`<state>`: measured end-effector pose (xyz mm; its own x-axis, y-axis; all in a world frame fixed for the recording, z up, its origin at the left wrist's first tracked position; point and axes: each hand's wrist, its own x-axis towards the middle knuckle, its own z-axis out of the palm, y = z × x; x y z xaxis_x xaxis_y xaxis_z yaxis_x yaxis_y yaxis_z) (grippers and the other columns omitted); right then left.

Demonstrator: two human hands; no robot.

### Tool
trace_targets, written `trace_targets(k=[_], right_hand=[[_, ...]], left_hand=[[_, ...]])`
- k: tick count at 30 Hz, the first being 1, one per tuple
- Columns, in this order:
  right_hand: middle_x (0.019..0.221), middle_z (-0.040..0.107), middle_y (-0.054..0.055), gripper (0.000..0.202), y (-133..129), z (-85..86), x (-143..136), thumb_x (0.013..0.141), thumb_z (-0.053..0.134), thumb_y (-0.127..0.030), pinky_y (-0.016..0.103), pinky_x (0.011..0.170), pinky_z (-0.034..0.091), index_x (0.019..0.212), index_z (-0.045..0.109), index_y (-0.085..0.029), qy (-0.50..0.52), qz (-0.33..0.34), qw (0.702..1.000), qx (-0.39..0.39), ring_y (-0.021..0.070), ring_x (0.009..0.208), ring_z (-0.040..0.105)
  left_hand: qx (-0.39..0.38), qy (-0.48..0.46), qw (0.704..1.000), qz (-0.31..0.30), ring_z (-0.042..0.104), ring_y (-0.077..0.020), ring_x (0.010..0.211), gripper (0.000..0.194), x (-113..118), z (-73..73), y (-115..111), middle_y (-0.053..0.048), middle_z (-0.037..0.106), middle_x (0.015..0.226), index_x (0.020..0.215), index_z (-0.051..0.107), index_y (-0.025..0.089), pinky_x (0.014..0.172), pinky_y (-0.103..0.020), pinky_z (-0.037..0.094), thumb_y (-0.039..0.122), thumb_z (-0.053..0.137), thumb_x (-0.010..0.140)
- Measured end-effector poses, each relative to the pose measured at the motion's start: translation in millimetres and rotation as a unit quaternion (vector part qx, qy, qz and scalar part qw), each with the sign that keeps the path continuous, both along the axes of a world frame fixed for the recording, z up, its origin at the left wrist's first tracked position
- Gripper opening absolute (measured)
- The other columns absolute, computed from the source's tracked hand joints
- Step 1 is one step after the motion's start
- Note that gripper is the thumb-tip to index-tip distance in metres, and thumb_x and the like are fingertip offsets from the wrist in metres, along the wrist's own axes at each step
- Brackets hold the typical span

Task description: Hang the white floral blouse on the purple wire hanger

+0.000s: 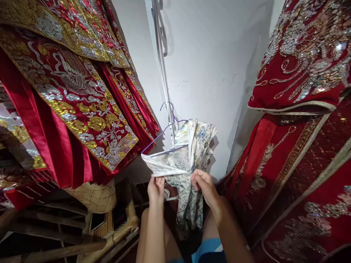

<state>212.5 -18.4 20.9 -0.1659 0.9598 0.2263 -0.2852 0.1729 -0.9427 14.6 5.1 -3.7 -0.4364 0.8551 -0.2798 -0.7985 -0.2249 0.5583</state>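
A white garment with a blue floral print [201, 146] hangs partly on a thin purple wire hanger [161, 134], in the middle of the head view. The hanger's left arm pokes into the garment's left side, and its hook sits beside a metal wall rail. My left hand [157, 186] pinches the lower edge of the pale cloth on the left. With thumb and bent fingers my right hand [202, 181] grips the same cloth edge near the middle, so it is stretched between both hands. The lower part of the garment dangles between my forearms.
Red costumes with gold and silver embroidery [90, 91] hang on the left. More red beaded garments [298, 73] hang close on the right. A slotted metal rail [159, 54] runs down the white wall [208, 47]. Wooden furniture [109, 241] stands at the lower left.
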Motion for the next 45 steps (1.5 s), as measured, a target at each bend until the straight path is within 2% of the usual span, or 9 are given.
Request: trace_targets(k=[7,14,19,22,26,31,37,42,45], right_hand=[[0.041,0.041,-0.006,0.026,-17,-29.8,23,0.082,0.054,-0.037,0.025,0.049,0.025,0.062,0.048,-0.022,-0.058,-0.024,0.995,-0.081,0.0101,0.041,0.033],[0.06,0.053,0.0,0.042,-23,-20.9,21,0.087,0.059,-0.058,0.029,0.061,0.037,0.066,0.053,-0.022,-0.13,-0.014,0.991,-0.033,0.0161,0.06,0.048],[0.078,0.064,0.007,0.061,-27,23.3,11,0.09,0.036,-0.076,0.035,0.076,0.047,0.086,0.065,-0.023,-0.036,0.135,0.99,-0.029,0.0239,0.083,0.062],[0.077,0.066,0.008,0.06,-23,50.5,9,0.084,0.048,-0.076,0.035,0.075,0.049,0.089,0.066,-0.019,0.013,0.234,0.969,-0.08,0.0251,0.083,0.064],[0.069,0.064,0.002,0.029,-15,84.6,20,0.066,0.08,-0.037,0.027,0.064,0.046,0.08,0.065,-0.017,-0.054,0.317,0.94,-0.117,0.0169,0.065,0.059],[0.069,0.063,0.0,0.014,15,106.1,40,0.061,0.067,-0.015,0.024,0.058,0.043,0.074,0.064,-0.016,-0.136,0.216,0.967,0.007,0.0153,0.063,0.057],[0.086,0.068,0.005,0.017,91,89.7,21,0.072,0.066,-0.028,0.032,0.077,0.048,0.084,0.064,-0.017,-0.201,-0.107,0.953,0.202,0.0223,0.084,0.063],[0.131,0.065,0.01,0.047,137,70.3,-11,0.083,0.058,-0.029,0.039,0.101,0.045,0.13,0.06,-0.021,-0.302,-0.017,0.941,0.154,0.027,0.117,0.061],[0.121,0.071,0.008,0.033,140,63.4,-11,0.088,0.053,-0.031,0.038,0.097,0.046,0.116,0.067,-0.021,-0.34,0.011,0.926,0.161,0.0277,0.112,0.063]], left_hand=[[-0.02,0.056,0.996,-0.06,0.071,-0.0196,0.092,0.013,44,-37.6,-35,-0.008,0.072,0.094,0.095,0.072,0.016,0.085,-0.027,0.055,0.017,0.069,0.081],[0.209,0.202,0.943,-0.163,0.053,-0.0125,0.071,0.029,68,38.1,-75,0.001,0.054,0.078,0.077,0.057,0.019,0.068,-0.022,0.045,0.044,0.072,0.085],[0.231,0.536,0.796,-0.163,0.057,-0.0229,0.097,0.021,75,84.0,-90,-0.007,0.062,0.097,0.088,0.071,0.023,0.091,-0.032,0.044,0.038,0.059,0.094],[0.231,0.585,0.766,-0.134,0.057,-0.0251,0.108,0.023,63,99.0,-83,-0.008,0.063,0.109,0.108,0.074,0.026,0.099,-0.034,0.042,0.036,0.059,0.094],[0.207,0.582,0.751,-0.231,0.053,-0.0265,0.119,0.044,40,101.6,-70,-0.009,0.062,0.122,0.131,0.064,0.025,0.106,-0.035,0.038,0.048,0.05,0.097],[0.09,0.685,0.565,-0.452,0.055,-0.0211,0.082,0.049,0,80.7,-68,-0.005,0.065,0.085,0.082,0.065,0.015,0.077,-0.028,0.044,0.061,0.048,0.092],[-0.061,0.836,0.442,-0.321,0.047,-0.0171,0.062,0.05,-63,91.0,-73,-0.002,0.054,0.063,0.062,0.047,0.019,0.058,-0.026,0.03,0.06,0.046,0.09],[-0.141,0.884,0.373,-0.244,0.052,-0.0218,0.058,0.053,-86,113.8,-67,-0.009,0.06,0.061,0.056,0.047,0.022,0.058,-0.029,0.033,0.061,0.038,0.09],[-0.105,0.874,0.406,-0.244,0.064,-0.0268,0.075,0.045,-90,119.7,-59,-0.013,0.071,0.08,0.072,0.064,0.02,0.07,-0.031,0.043,0.052,0.039,0.091]])
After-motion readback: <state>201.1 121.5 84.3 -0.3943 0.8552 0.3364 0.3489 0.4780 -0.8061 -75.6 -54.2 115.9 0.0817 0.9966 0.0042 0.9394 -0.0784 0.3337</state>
